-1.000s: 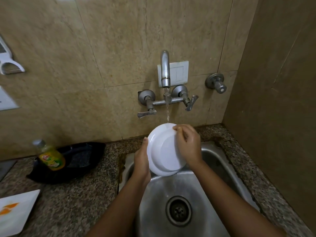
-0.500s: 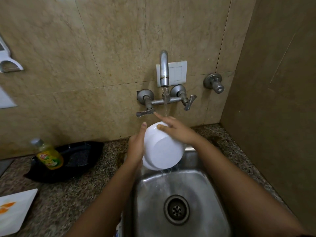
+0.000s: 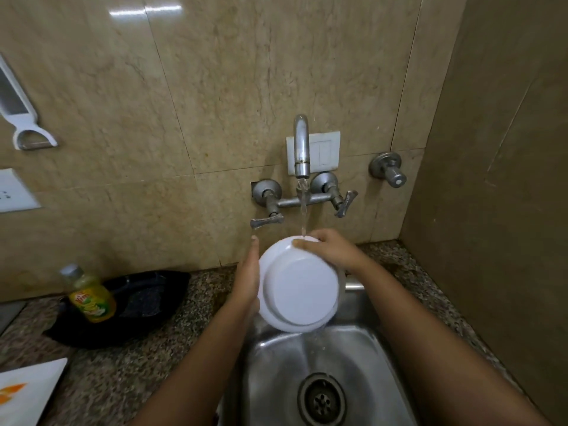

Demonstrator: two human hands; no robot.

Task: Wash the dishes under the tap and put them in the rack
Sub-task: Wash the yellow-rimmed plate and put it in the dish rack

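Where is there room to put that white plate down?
The speckled counter is bare between the black tray and the sink. The sink bottom around the drain is free too. Left is crowded: tray, soap bottle, white board at the corner.

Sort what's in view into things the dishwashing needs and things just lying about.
In the job: white dish, held by the left hand and right hand; running tap; sink.
Lying about: yellow soap bottle, black tray, white peeler on the wall.
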